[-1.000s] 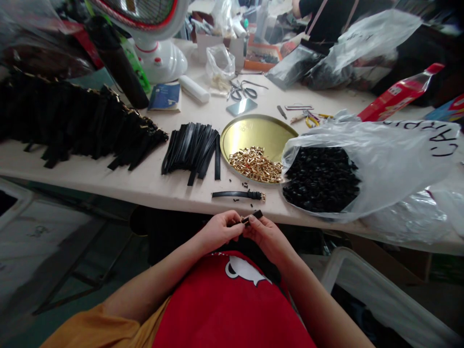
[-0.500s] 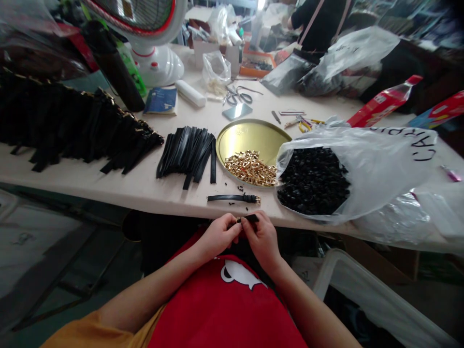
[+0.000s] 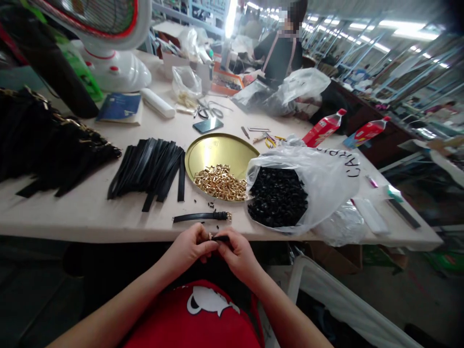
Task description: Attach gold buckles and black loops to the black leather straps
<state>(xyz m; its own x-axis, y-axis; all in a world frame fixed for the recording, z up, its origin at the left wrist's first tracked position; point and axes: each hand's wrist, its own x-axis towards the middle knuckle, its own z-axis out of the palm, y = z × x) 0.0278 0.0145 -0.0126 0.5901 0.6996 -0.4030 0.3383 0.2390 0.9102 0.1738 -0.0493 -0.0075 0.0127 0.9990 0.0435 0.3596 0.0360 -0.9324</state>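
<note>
My left hand [image 3: 190, 247] and my right hand [image 3: 237, 253] meet just below the table's front edge, both pinched on a short black strap with a small gold buckle [image 3: 218, 238]. A finished black strap with a gold buckle [image 3: 201, 217] lies flat on the table right above my hands. Behind it sits a round gold tray [image 3: 213, 151] holding a heap of gold buckles [image 3: 220, 182]. A bundle of loose black straps [image 3: 152, 166] lies to the tray's left. An open plastic bag of small black loops [image 3: 279, 195] rests to its right.
A long pile of black straps [image 3: 43, 145] covers the table's left. A white fan base [image 3: 116, 72], a blue booklet [image 3: 119, 107], scissors [image 3: 210, 111], a phone [image 3: 208, 125], pliers [image 3: 270, 140] and two red bottles [image 3: 324, 128] stand further back. A person in black [image 3: 281, 50] works at the far end.
The view has tilted up and swung right, showing more of the room. My hands have stayed together on the strap and buckle, turning it slightly.
</note>
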